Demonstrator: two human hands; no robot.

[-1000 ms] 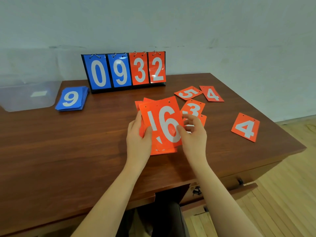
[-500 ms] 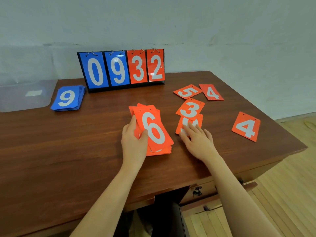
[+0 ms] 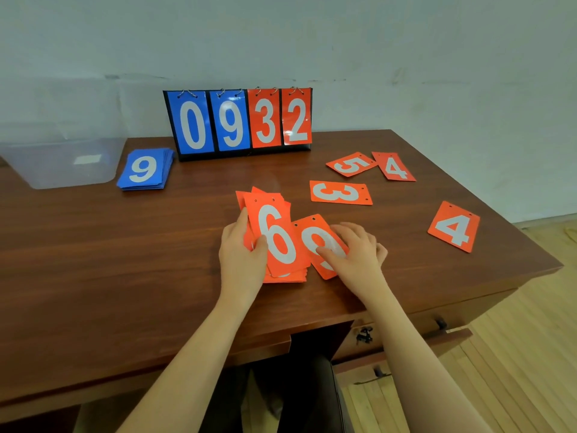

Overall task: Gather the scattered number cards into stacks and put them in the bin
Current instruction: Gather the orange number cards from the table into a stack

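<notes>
number cards lie over the right half of the worktop (image 3: 109,260). the orange stack (image 3: 274,239), with a 6 on top, sits near the front edge at mid-width, its cards fanned unevenly. the left hand (image 3: 242,254) grasps the stack's left side, thumb on the 6 and fingers along the left edge. just right of it, touching the stack, a loose orange card (image 3: 318,242) lies tilted; its digit is partly covered, so i cannot tell it. the right hand (image 3: 356,251) presses down on this card, thumb on its face and fingers spread flat past its right edge, so the hand is released rather than clenched.

behind them lies a 3 card (image 3: 341,192) turned sideways. further back toward the right edge a 5 card (image 3: 351,164) and a 4 card (image 3: 395,167) lie just beside each other, touching at a corner. another 4 card (image 3: 453,227) lies alone near the right edge, well apart from the rest.

a blue stack (image 3: 145,170) topped by a 9 sits near the back left. just left of it, at the back left corner, stands the clear bin (image 3: 40,164). a scoreboard (image 3: 239,121) stands upright at the back edge, showing 0 9 in blue and 3 2 in orange.
</notes>
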